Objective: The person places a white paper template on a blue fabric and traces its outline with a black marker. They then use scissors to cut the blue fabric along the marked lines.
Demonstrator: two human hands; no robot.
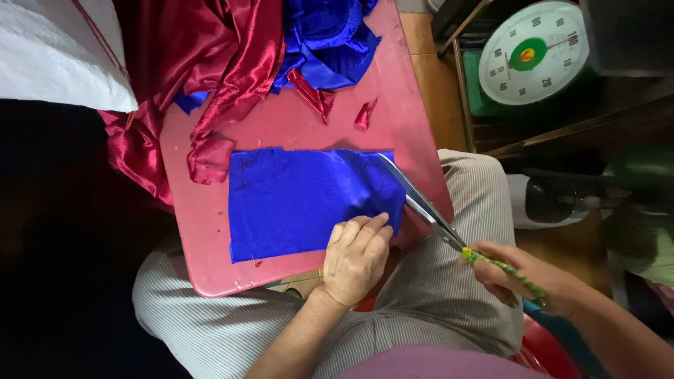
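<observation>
Your right hand [523, 277] grips the wrapped handles of long scissors [421, 203], blades apparently open along the right edge of a blue cloth piece [302, 200]. Your left hand [356, 256] lies flat, fingers pressing the cloth's near corner onto the pink board [203, 267] across your lap. Beyond lie red satin [210, 49] and blue scraps [330, 35]; a dial scale [537, 52] stands far right.

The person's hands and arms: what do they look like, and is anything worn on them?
Both are bare. The left hand and the right hand wear no gloves, and no rings or watch can be seen. The forearms show no sleeves as far as the picture reaches. Below them are pale, finely striped trousers and a pinkish garment.
</observation>
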